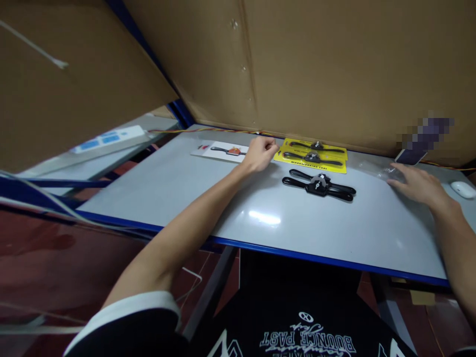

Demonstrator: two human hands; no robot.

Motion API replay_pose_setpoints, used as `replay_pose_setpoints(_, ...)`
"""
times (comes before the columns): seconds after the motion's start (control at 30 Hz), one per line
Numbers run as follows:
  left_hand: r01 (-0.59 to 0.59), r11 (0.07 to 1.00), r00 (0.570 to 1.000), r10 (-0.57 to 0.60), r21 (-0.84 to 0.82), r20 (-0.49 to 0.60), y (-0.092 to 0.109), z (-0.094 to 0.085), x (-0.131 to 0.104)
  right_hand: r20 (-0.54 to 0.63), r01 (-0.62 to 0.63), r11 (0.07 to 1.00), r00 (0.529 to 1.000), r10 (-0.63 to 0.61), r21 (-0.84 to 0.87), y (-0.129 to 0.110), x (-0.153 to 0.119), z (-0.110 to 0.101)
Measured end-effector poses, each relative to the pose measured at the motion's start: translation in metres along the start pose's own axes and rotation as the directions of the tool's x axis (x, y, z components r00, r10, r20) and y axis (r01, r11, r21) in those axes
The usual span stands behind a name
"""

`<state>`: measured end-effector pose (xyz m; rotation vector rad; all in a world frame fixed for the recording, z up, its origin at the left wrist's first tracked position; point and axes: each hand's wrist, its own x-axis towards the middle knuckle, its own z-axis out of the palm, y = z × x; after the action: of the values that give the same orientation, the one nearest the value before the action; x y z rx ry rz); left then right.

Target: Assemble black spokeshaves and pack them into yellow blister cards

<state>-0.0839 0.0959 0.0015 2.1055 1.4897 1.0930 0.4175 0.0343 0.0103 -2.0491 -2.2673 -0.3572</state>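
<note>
Now | yellow packs [322, 166] hold black tools [312, 156] | plastic [377, 170] (at right hand [418, 183])

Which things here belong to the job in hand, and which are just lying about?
Apparently in use:
- two loose black spokeshaves
- yellow spokeshave packs
- white pack
- clear plastic at the right hand

Probably just lying about:
- white mouse-like item
- red-and-yellow wires

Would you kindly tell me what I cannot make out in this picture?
All in the head view:
Left hand: curled fingers hide whether it holds anything.
White card: right end hidden by that hand.
Dark upright object: upper part masked by pixelation.
Yellow cards: smallest print too small.
Right arm: cut off by the right edge.
</note>
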Motion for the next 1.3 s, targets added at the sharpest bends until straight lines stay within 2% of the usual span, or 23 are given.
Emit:
replay_pose_setpoints(0.07, -0.015, 0.999, 0.999, 0.016, -0.030, 0.035, 0.006, 0.005, -0.003, 0.024, -0.042, 0.999, 0.999, 0.043, -0.014, -0.009, -0.004, -0.006)
replay_pose_setpoints(0.13, -0.030, 0.997, 0.996, 0.035, -0.071, 0.079, 0.011, 0.010, -0.005, -0.010, -0.052, 0.998, 0.999, 0.052, -0.048, -0.025, -0.008, -0.018)
replay_pose_setpoints(0.27, -0.058, 0.990, 0.985, 0.078, -0.131, 0.152, 0.016, 0.015, -0.010, -0.252, -0.019, 1.000, 0.967, 0.020, 0.008, -0.062, -0.017, -0.035)
replay_pose_setpoints(0.43, -0.070, 0.991, 0.976, 0.092, -0.115, 0.196, 0.020, 0.022, -0.016, -0.342, 0.290, 0.947, 0.911, -0.229, 0.139, -0.109, -0.028, -0.031)
replay_pose_setpoints(0.53, -0.076, 0.990, 0.977, 0.098, -0.121, 0.188, 0.023, 0.026, -0.019, -0.351, 0.410, 0.881, 0.882, -0.316, 0.237, -0.136, -0.036, -0.027)
replay_pose_setpoints(0.6, -0.079, 0.988, 0.979, 0.103, -0.134, 0.175, 0.024, 0.027, -0.020, -0.324, 0.442, 0.846, 0.881, -0.345, 0.299, -0.149, -0.041, -0.025)
replay_pose_setpoints(0.7, -0.126, 0.985, 0.967, 0.149, -0.119, 0.209, 0.027, 0.024, -0.022, -0.313, 0.460, 0.833, 0.875, -0.368, 0.307, -0.158, -0.045, -0.020)
replay_pose_setpoints(0.83, -0.263, 0.961, 0.903, 0.215, 0.084, 0.372, 0.031, 0.013, -0.023, -0.484, 0.529, 0.827, 0.784, -0.389, 0.191, -0.159, -0.044, -0.009)
replay_pose_setpoints(0.9, -0.281, 0.946, 0.893, 0.197, 0.161, 0.404, 0.032, 0.008, -0.023, -0.540, 0.550, 0.818, 0.746, -0.390, 0.170, -0.159, -0.044, -0.006)
replay_pose_setpoints(0.93, -0.274, 0.945, 0.896, 0.184, 0.178, 0.404, 0.032, 0.006, -0.022, -0.554, 0.550, 0.816, 0.741, -0.378, 0.178, -0.158, -0.043, -0.006)
replay_pose_setpoints(1.0, -0.245, 0.950, 0.903, 0.152, 0.191, 0.402, 0.031, 0.002, -0.021, -0.563, 0.529, 0.815, 0.759, -0.328, 0.237, -0.157, -0.043, -0.008)
replay_pose_setpoints(1.1, -0.213, 0.956, 0.887, 0.103, 0.202, 0.450, 0.029, -0.002, -0.020, -0.530, 0.441, 0.805, 0.826, -0.190, 0.397, -0.153, -0.042, -0.015)
replay_pose_setpoints(1.2, -0.255, 0.946, 0.834, 0.110, 0.201, 0.541, 0.027, -0.005, -0.019, -0.479, 0.314, 0.797, 0.877, -0.036, 0.515, -0.148, -0.040, -0.023)
replay_pose_setpoints(1.3, -0.317, 0.935, 0.762, 0.151, 0.160, 0.630, 0.027, -0.006, -0.019, -0.458, 0.248, 0.799, 0.888, 0.039, 0.547, -0.145, -0.039, -0.031)
